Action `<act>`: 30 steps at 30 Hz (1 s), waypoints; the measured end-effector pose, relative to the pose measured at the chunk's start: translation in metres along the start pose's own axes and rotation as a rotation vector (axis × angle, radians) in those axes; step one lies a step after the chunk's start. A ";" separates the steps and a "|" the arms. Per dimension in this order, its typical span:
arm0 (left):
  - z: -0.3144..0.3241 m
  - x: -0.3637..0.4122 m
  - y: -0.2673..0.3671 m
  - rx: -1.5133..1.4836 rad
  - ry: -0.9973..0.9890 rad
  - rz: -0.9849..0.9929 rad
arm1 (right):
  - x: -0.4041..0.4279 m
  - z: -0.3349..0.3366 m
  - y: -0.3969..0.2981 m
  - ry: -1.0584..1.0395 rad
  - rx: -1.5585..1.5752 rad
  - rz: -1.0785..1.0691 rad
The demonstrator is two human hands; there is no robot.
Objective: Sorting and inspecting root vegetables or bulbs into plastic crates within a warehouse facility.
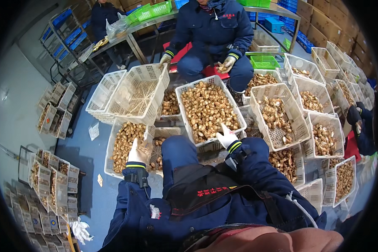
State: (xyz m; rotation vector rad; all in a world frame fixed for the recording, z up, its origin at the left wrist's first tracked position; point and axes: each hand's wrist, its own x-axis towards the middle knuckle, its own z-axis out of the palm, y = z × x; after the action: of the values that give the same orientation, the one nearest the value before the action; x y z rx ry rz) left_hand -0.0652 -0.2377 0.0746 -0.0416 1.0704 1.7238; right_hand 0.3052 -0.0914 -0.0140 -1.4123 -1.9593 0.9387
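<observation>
A white plastic crate (pixel 236 127) before me is filled with small brown mushroom-like produce (pixel 208 107). My right hand (pixel 227 136), in a white glove, is at this crate's near right corner, thumb and fingers apart, with nothing seen in its grasp. To the left, my gloved left hand (pixel 140 151) is palm up at the right side of another white crate (pixel 108 160) holding the same produce. The left glove's fingers look brown-stained, and whether they hold a piece is unclear. Beneath and beside the central crate, more crates are partly hidden.
A co-worker's gloved hand (pixel 165 60) touches an empty white crate (pixel 138 94); the other gloved hand (pixel 226 65) holds some produce. Stacked crates (pixel 280 116) flank my right side. Loaded crates (pixel 50 176) stand at far left. A steel table (pixel 135 28) runs behind.
</observation>
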 end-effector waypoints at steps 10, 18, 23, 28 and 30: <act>-0.005 0.029 0.004 -0.020 0.044 -0.007 | 0.005 0.006 0.009 -0.114 -0.118 0.137; -0.022 0.059 0.019 -0.016 0.127 0.016 | 0.017 0.028 0.024 -0.120 -0.198 0.113; -0.030 0.091 0.032 0.024 0.136 0.022 | 0.013 0.022 -0.013 -0.162 -0.230 0.163; 0.009 0.123 0.039 0.148 0.072 0.023 | 0.011 0.018 0.005 -0.129 -0.230 0.150; 0.024 0.143 0.040 0.188 0.118 -0.001 | 0.009 0.017 0.013 -0.108 -0.220 0.139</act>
State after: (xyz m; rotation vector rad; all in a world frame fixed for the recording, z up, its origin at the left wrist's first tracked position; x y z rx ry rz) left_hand -0.1487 -0.1171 0.0432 -0.0257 1.3155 1.6286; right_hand 0.2975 -0.0843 -0.0343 -1.6695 -2.1193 0.8986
